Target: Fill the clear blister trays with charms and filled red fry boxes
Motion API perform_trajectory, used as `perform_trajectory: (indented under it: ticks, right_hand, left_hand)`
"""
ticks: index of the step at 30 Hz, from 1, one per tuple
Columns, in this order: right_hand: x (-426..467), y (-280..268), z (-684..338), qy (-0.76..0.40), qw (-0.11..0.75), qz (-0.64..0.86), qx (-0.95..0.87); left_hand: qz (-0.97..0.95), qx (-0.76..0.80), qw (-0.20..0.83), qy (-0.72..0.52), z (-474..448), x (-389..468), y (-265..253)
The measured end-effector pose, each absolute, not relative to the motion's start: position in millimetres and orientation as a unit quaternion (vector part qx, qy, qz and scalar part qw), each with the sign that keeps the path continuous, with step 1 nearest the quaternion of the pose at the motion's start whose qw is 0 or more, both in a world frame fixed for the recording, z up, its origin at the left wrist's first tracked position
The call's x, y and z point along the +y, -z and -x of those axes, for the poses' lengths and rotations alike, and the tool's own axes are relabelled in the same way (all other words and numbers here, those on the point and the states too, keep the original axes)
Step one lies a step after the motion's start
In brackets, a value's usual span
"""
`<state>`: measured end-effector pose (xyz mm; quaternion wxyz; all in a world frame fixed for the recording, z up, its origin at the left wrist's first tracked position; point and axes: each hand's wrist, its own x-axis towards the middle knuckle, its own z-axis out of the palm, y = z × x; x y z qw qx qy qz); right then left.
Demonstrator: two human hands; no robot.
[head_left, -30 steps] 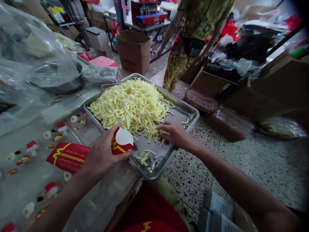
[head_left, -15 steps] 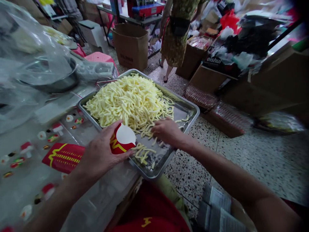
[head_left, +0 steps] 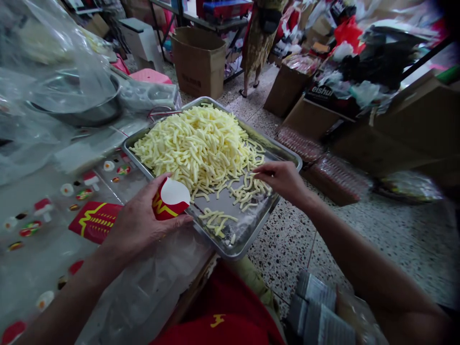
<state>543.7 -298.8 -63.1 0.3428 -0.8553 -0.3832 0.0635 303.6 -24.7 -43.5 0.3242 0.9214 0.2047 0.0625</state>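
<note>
My left hand is closed around a red french fry carton with a yellow zigzag and a white inside, held over the tray's near left edge. No fries show in its mouth. A metal tray carries a big heap of pale yellow french fries, with loose ones strewn near the front. My right hand has its fingertips pinched together at scattered fries on the tray's right side; whether a fry is between them is hidden. Under my left forearm lies a flattened red carton.
Clear plastic sheeting with food pictures covers the table. A metal bowl under plastic stands at the left. Cardboard boxes, bagged goods and a person are beyond, on the speckled floor. Grey bundles sit lower right.
My right hand has moved right and slightly up from the heap's near edge, and more fries are spread beside it. My left hand with the carton has shifted slightly left. The person has moved farther off.
</note>
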Motion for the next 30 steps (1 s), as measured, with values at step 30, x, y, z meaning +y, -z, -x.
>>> perform_trajectory:
  ticks: [30]
  right_hand:
    - [-231.3,39.4,-488.5,-0.042,0.148,0.767,-0.622]
  left_hand:
    - [-0.99,0.028,0.139,-0.005,-370.9,-73.5,44.1]
